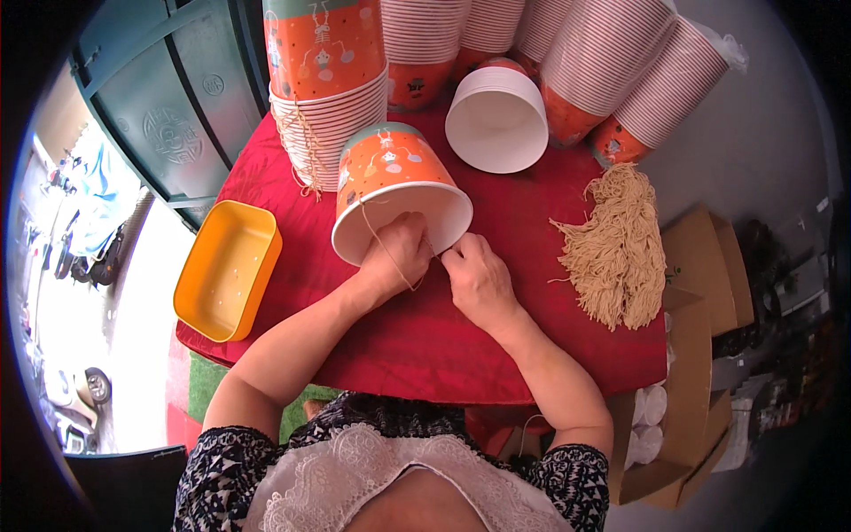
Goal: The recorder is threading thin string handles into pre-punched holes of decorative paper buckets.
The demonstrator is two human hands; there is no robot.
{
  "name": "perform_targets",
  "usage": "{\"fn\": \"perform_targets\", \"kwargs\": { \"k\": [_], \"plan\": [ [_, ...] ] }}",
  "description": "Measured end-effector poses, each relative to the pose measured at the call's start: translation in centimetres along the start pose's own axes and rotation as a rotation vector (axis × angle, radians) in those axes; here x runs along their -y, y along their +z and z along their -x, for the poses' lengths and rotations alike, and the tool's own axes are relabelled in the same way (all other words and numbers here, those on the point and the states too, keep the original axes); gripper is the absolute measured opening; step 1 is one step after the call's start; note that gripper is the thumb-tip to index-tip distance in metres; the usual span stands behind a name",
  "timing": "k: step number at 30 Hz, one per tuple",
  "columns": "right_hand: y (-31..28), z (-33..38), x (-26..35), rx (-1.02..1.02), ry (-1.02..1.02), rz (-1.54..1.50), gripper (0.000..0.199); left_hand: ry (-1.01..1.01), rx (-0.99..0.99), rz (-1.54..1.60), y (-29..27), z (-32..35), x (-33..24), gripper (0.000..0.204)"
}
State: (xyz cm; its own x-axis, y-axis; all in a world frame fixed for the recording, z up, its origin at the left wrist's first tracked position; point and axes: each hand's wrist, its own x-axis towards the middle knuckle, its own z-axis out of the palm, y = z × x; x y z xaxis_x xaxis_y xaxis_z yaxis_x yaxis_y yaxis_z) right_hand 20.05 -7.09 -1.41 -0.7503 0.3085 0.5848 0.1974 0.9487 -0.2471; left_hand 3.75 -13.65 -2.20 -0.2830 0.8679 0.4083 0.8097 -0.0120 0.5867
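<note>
string (396,257) end | hidden between left hand (396,257) and right hand (477,279) | bucket (394,186) rim

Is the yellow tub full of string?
No, the yellow tub shows only its bare bottom, while the loose string lies in a bundle on the red table at the other side.

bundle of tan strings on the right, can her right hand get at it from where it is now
Probably yes. The right hand is at the orange paper bucket rim, and only bare red tablecloth lies between it and the bundle of tan strings; nothing blocks the way.
</note>
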Motion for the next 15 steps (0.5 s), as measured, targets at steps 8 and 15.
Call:
{"fn": "perform_targets", "kwargs": {
  "k": [8,15],
  "plan": [
    [-0.2,-0.4,0.4,-0.047,-0.147,0.198,0.006,-0.016,0.066,0.064,-0.9,-0.2,0.3,0.015],
    [0.0,-0.4,0.1,-0.031,-0.11,0.155,0.004,-0.191,0.192,0.505,-0.8,0.1,0.6,0.016]
  ]
}}
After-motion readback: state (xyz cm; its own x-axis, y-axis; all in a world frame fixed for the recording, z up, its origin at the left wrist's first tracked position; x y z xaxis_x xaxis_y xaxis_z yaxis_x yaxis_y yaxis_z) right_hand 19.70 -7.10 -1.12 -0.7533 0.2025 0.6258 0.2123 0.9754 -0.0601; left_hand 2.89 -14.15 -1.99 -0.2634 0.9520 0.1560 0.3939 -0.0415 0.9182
